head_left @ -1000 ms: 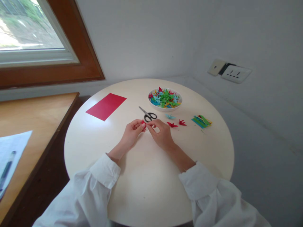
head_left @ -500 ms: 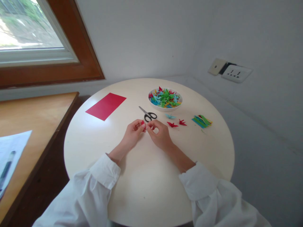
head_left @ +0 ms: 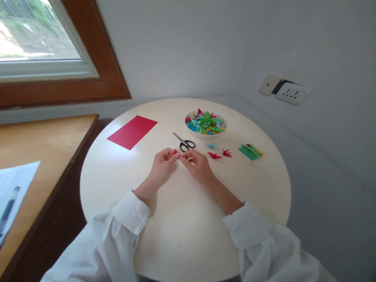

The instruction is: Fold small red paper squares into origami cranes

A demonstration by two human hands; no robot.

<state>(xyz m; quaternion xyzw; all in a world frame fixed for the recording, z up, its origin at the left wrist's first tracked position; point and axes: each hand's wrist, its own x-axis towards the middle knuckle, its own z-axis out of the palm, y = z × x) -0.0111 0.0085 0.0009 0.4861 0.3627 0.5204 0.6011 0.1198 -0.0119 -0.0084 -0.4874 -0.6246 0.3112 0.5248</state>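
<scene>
Small red folded paper (head_left: pixel 176 154): located at the centre of the frame, between the two hands. Left hand (head_left: pixel 161 164): thumb and fingers clamped on the paper, which projects from the pinch toward the right. Right hand (head_left: pixel 198 166): thumb and index drawn close at the paper's right end; whether they grip it cannot be told. The left hand is the nearer, being in contact. Long axis appears to slope from upper left to lower right, though fingers cover much of it. Scissors (head_left: pixel 184 142) lie just above, toward the upper centre.
</scene>
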